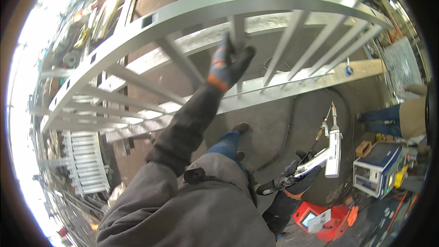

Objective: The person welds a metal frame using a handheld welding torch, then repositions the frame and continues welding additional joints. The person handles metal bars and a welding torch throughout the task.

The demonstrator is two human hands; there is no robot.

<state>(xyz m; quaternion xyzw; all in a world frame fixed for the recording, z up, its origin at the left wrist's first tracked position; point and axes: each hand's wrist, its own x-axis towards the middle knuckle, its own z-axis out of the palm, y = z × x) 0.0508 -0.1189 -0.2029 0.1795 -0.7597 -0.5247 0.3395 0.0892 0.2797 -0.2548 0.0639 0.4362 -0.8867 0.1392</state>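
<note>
My left hand (227,64), in a dark glove with grey and orange parts, reaches up to an upright bar (237,29) of a silvery metal railing (196,16). Its thumb and fingers are spread in a V near the bar; I cannot tell whether they touch it. Low on the right, my right hand (307,179), in a black glove with an orange cuff, is closed round the grip of a white handheld welding gun (334,153). The gun's copper-coloured nozzle points away from me, and a thin feed tube with a brass fitting runs alongside it.
A wooden board (361,72) carries a small blue roll (349,70). Dark hose (287,132) curves over the floor. At right stand a blue-and-white machine (377,169), a red unit (327,222) and another person (411,114). Slatted metal panels (87,162) lie left.
</note>
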